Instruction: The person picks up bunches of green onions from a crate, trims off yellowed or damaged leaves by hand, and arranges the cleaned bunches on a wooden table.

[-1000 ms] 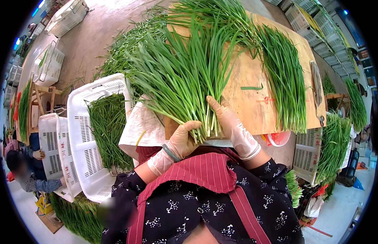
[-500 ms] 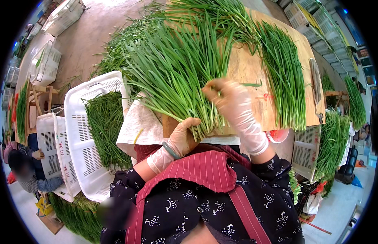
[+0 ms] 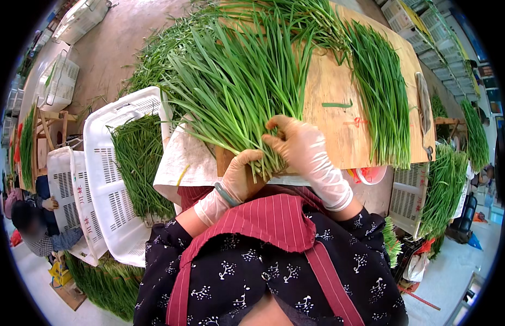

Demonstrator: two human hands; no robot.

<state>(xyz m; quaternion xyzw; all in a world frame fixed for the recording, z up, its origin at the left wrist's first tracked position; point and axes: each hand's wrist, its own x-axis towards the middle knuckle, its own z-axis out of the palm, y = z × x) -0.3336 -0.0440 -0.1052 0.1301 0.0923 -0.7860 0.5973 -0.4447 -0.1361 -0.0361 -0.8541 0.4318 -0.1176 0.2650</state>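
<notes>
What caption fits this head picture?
Gloved left hand and right hand grip a green chive bunch over a wooden table.

The chives [image 3: 236, 92] are long, flat green leaves gathered into one thick bunch. The stem ends are pinched together low at the near edge of the wooden tabletop [image 3: 339, 108], and the leaves fan wide up and away across it. The stem ends are pale green and roughly level, a few poking below the grip.
</notes>
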